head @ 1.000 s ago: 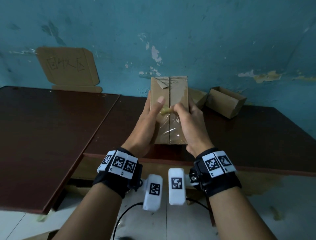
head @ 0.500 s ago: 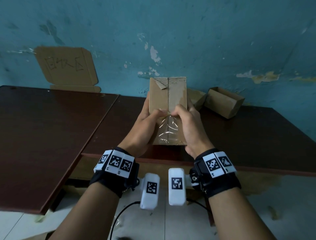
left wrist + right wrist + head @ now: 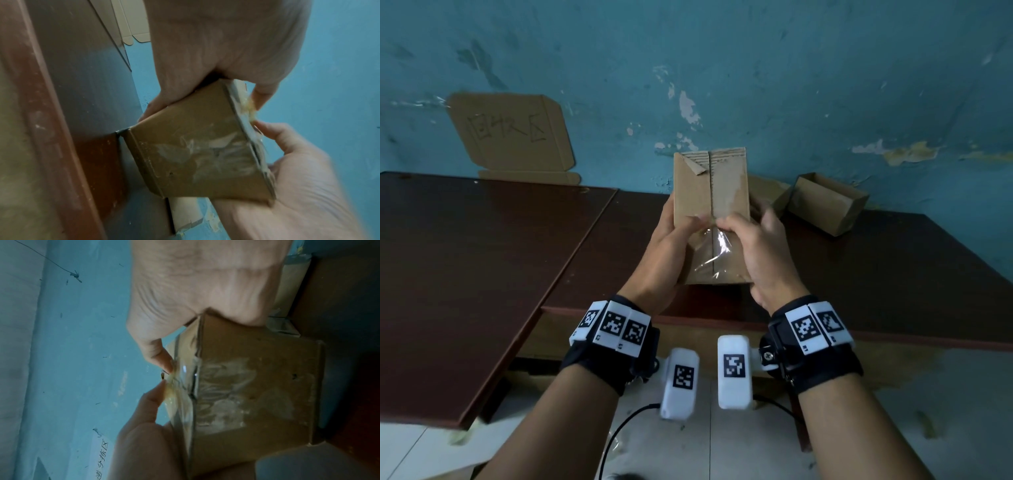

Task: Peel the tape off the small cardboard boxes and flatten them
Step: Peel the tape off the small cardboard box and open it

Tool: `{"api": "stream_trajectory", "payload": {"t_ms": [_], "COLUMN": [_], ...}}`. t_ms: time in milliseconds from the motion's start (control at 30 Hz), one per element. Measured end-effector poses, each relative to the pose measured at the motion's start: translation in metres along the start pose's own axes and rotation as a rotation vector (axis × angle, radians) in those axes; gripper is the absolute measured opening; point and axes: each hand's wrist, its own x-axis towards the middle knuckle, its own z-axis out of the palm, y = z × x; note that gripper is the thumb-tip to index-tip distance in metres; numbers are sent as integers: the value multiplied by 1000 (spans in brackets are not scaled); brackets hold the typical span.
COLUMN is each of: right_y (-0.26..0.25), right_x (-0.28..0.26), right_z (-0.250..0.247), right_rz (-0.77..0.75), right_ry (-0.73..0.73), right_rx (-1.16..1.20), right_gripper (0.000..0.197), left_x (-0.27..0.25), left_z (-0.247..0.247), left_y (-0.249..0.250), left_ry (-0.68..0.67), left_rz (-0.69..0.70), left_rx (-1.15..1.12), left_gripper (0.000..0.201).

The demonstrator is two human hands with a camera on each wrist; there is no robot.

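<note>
A small brown cardboard box stands on end on the dark table near its front edge. Clear tape covers the lower half of its front seam, and the upper half is bare. My left hand grips the box's left side and my right hand grips its right side, fingers behind. Both thumbs meet at the tape's upper edge. In the wrist views a crumpled yellowish wad of tape sits between the two thumb tips, off the face of the box.
An open-topped cardboard box lies at the back right, with another box partly hidden behind the held one. A flattened cardboard piece with writing leans on the blue wall. A second dark table adjoins on the left.
My left thumb has slid down the box front to the tape's edge. My right hand has shifted from a finger-and-thumb pinch on the tape wad to a thumb pressing there, fingers behind the box.
</note>
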Motion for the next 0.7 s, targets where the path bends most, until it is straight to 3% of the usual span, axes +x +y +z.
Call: {"api": "stream_trajectory", "payload": {"t_ms": [200, 333, 533, 700], "right_y": [3, 2, 1, 0], "right_x": [-4, -4, -5, -6], "right_z": [6, 8, 7, 2], "right_rz": [-56, -29, -61, -51], "right_ry": [-21, -46, -12, -22], "right_rx": [-91, -98, -112, -82], "right_gripper": [47, 65, 38, 34], "left_x": [3, 1, -1, 2], "left_z": [2, 6, 5, 4], "left_y": [-3, -3, -2, -6], "left_ry": [94, 75, 24, 25], "left_rz": [74, 92, 90, 68], "left_rx": [23, 42, 86, 46], "left_gripper": [44, 47, 53, 50]}}
